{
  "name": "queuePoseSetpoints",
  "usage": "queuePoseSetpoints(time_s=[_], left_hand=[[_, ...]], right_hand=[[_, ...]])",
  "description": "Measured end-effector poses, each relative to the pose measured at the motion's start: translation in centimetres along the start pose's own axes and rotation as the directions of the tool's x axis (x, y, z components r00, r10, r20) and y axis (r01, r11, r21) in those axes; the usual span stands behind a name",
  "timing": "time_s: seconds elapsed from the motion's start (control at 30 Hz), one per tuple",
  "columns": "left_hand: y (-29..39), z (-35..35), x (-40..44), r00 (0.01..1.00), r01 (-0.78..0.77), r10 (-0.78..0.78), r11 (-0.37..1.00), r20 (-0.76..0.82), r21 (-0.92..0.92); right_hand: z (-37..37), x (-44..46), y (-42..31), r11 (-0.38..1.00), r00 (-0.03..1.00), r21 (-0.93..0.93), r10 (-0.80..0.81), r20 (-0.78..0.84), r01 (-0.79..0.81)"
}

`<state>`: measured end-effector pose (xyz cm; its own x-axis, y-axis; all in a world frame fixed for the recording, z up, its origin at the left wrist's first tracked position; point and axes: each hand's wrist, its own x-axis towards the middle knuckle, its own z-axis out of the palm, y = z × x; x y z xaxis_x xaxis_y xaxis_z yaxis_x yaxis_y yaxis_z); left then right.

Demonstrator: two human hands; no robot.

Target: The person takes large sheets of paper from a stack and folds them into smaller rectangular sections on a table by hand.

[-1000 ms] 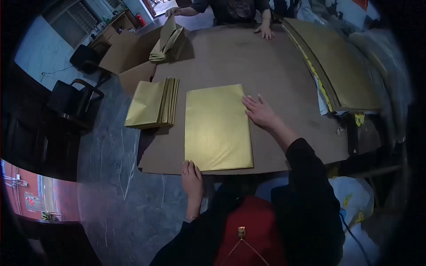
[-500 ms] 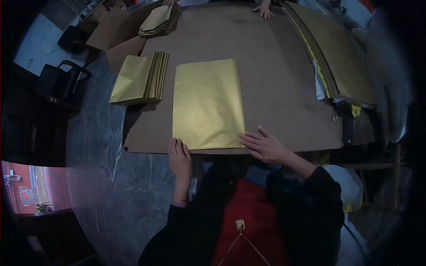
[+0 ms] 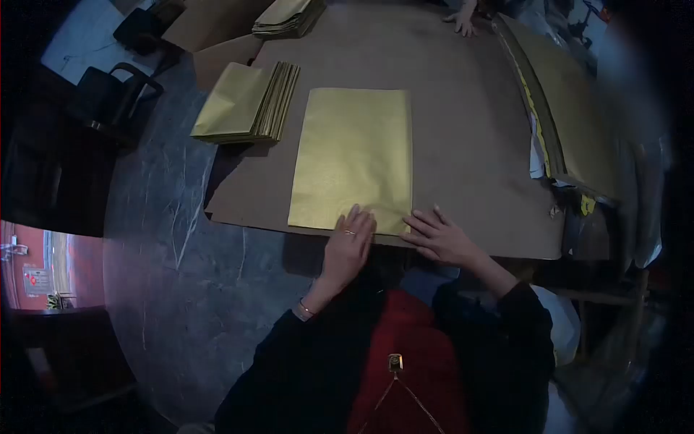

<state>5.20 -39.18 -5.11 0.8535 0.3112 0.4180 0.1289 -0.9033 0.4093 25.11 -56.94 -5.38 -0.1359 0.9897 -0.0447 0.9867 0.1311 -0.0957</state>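
Note:
A gold paper sheet (image 3: 354, 152), possibly folded, lies flat on the brown cardboard-covered table (image 3: 477, 145), its near edge by the table's front. My left hand (image 3: 350, 244) rests on the middle of that near edge, fingers extended and a ring on one of them. At the near right corner, my right hand (image 3: 442, 239) lies with fingers spread, fingertips touching the paper. Neither hand grips anything. To the left stands a stack of folded gold paper (image 3: 235, 101), its layered folds facing right.
Another gold paper pile (image 3: 285, 18) lies at the far left beside an open cardboard box (image 3: 224, 58). A thick bundle of large gold sheets (image 3: 571, 108) lines the right side. Another person's hand (image 3: 463, 23) rests on the far edge. A black chair (image 3: 108, 98) stands left.
My left hand has moved right, from the paper's near left corner to the middle of its near edge. My right hand stays at the right corner. The view has shifted slightly.

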Motion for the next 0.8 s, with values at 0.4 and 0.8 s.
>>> queuePoseSetpoints(time_s=[0.4, 0.8], left_hand=[[2.0, 2.0, -0.3, 0.923, 0.166, -0.213, 0.972, 0.319, 0.169], [-1.7, -0.7, -4.1, 0.797, 0.533, -0.604, 0.703, -0.001, 0.47]], right_hand=[[0.0, 0.2, 0.1, 0.999, 0.999, 0.037, 0.012, -0.032, -0.011], [-0.8, 0.4, 0.2, 0.999, 1.0, 0.053, 0.0, -0.008, 0.0]])
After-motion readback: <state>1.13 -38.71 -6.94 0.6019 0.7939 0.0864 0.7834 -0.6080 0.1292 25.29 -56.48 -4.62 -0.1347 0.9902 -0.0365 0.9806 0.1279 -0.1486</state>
